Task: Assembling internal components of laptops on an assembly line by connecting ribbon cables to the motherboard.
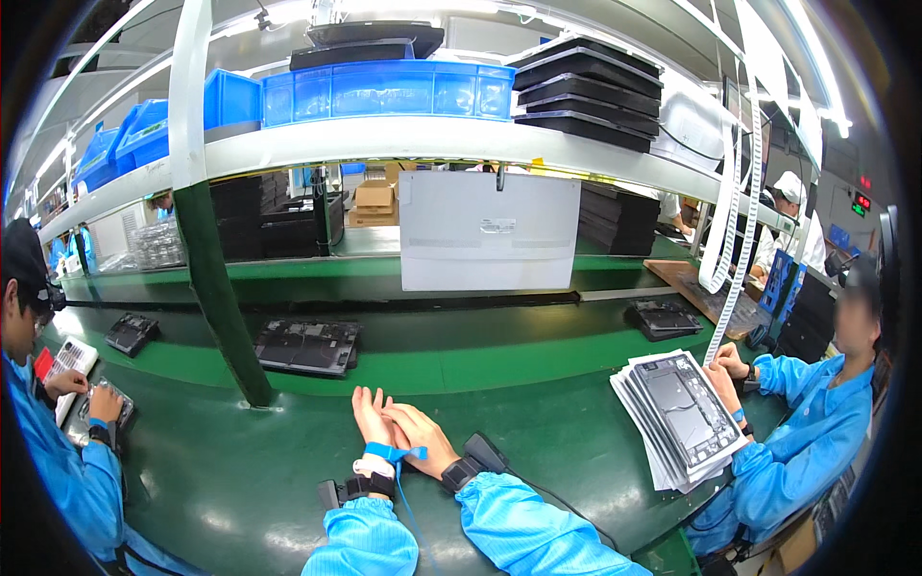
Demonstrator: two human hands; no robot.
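Observation:
My left hand (369, 415) is raised over the green bench, its fingers stretched out and nothing visible in it. A blue strap (389, 452) with a thin cord goes round that wrist. My right hand (424, 440) lies against the left palm and the base of the thumb, fingers extended and touching it. Whether anything small is between the two palms is hidden. Both wrists wear black bands, and the sleeves are light blue. Behind my hands, the nearest device is an opened dark laptop base (307, 348) on the green bench (519, 422).
Right of me, a person handles a white tape strip (727, 298) beside stacked sheets and an opened laptop base (684, 403). Another person (58, 432) works at left. A green post (226, 298) stands ahead. Blue bins (389, 91) and black trays (588, 94) fill the shelf above.

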